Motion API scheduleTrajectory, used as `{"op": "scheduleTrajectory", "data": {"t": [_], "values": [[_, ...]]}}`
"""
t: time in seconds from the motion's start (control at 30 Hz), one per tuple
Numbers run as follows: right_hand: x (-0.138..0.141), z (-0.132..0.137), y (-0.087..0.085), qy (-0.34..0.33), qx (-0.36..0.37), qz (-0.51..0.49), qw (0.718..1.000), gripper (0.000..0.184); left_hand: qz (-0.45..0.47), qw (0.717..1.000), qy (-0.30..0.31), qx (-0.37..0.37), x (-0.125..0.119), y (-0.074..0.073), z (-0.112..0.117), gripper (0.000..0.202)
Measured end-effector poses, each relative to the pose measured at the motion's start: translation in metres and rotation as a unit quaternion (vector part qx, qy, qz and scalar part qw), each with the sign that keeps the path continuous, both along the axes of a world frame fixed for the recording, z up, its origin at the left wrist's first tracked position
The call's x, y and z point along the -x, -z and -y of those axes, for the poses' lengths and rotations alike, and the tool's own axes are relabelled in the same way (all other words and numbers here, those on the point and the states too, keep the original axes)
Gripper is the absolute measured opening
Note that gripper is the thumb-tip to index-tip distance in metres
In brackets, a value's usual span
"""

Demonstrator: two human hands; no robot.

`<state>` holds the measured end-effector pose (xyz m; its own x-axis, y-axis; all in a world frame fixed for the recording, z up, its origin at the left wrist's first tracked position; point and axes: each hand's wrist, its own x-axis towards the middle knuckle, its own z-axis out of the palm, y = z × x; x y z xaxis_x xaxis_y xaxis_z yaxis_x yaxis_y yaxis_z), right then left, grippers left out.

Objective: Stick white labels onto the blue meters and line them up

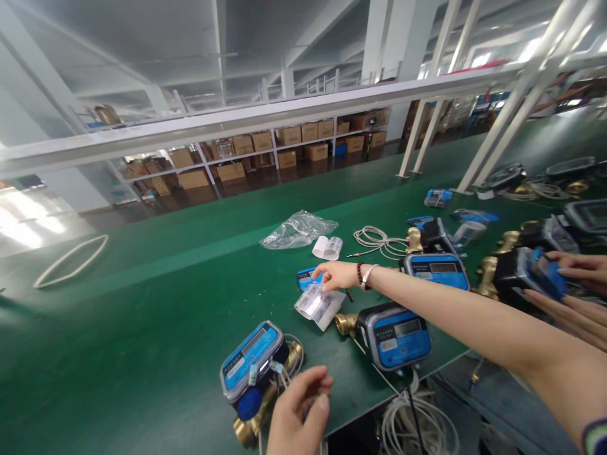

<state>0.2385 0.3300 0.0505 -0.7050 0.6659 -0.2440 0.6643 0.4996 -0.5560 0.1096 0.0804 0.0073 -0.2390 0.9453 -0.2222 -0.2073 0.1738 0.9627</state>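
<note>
Your hands are well apart over the worktop [165, 309]. Your L hand [301, 414] is half curled, w/ a gap between thumb and fingers; nothing is visible inside it. It is just beside the near meter [256, 357], which lies tilted at the front, w/ brass pipe ends and a blue face. Your R hand [339, 276] is at the curled label strip [317, 305], farther back and betw. the near meter and the second meter [398, 335]. Its fingertips are on or over the upper edge; I can't tell if they pinch it or only touch.

As for progress, I judge it is partway. Done, as far as I see: both meters have the blue face on, and the near meter has two pale tags [253, 374] by its cable side. Not done: the label strip is still lying on the worktop, and a blue plate [305, 279] is loose behind it, partly hidden. On the second meter I see no such tags, but its far side is hidden. Behind are a label roll [327, 248] and a clear bag [300, 230]. At right, a co-worker's hands [571, 300] are at another meter.
</note>
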Motion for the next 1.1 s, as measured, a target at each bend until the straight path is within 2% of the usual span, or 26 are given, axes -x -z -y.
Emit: {"op": "scheduleTrajectory", "data": {"t": [0.1, 0.17, 0.23, 0.33, 0.43, 0.5, 0.6, 0.73, 0.8, 0.93, 1.0, 1.1], "values": [[-0.006, 0.015, -0.007, 0.001, -0.055, -0.063, 0.996, 0.039, 0.204, 0.976, 0.015, 0.075, -0.015, 0.007, -0.026, 0.039], [-0.008, 0.025, -0.011, -0.012, -0.107, -0.077, 0.991, 0.041, 0.268, 0.957, 0.001, 0.107, -0.023, 0.008, -0.036, 0.039], [-0.005, 0.033, -0.012, -0.057, -0.164, -0.065, 0.983, 0.041, 0.278, 0.954, -0.003, 0.113, -0.030, 0.007, -0.040, 0.042], [0.010, 0.041, -0.008, -0.189, -0.223, -0.019, 0.956, 0.028, 0.263, 0.959, 0.011, 0.110, -0.038, 0.005, -0.039, 0.045], [0.031, 0.046, 0.007, -0.306, -0.244, 0.046, 0.919, 0.019, 0.269, 0.957, 0.019, 0.110, -0.039, 0.006, -0.033, 0.046], [0.043, 0.046, 0.019, -0.333, -0.257, 0.096, 0.902, 0.018, 0.274, 0.956, 0.012, 0.107, -0.036, 0.009, -0.028, 0.046], [0.053, 0.038, 0.033, -0.316, -0.275, 0.162, 0.893, 0.005, 0.274, 0.956, -0.009, 0.108, -0.030, 0.014, -0.023, 0.044], [0.053, 0.019, 0.034, -0.248, -0.263, 0.185, 0.914, 0.011, 0.276, 0.954, -0.023, 0.114, -0.027, 0.016, -0.019, 0.044], [0.048, 0.009, 0.024, -0.200, -0.241, 0.166, 0.935, 0.015, 0.274, 0.954, -0.020, 0.116, -0.027, 0.016, -0.020, 0.044], [0.031, 0.001, -0.007, -0.113, -0.177, 0.072, 0.975, 0.019, 0.243, 0.965, -0.039, 0.096, -0.027, 0.021, -0.030, 0.043], [0.021, 0.009, -0.020, -0.071, -0.136, 0.013, 0.988, 0.022, 0.226, 0.968, -0.075, 0.076, -0.026, 0.022, -0.040, 0.044], [0.009, 0.032, -0.027, -0.029, -0.065, -0.054, 0.996, 0.024, 0.217, 0.968, -0.118, 0.039, -0.028, 0.014, -0.056, 0.044]]}}
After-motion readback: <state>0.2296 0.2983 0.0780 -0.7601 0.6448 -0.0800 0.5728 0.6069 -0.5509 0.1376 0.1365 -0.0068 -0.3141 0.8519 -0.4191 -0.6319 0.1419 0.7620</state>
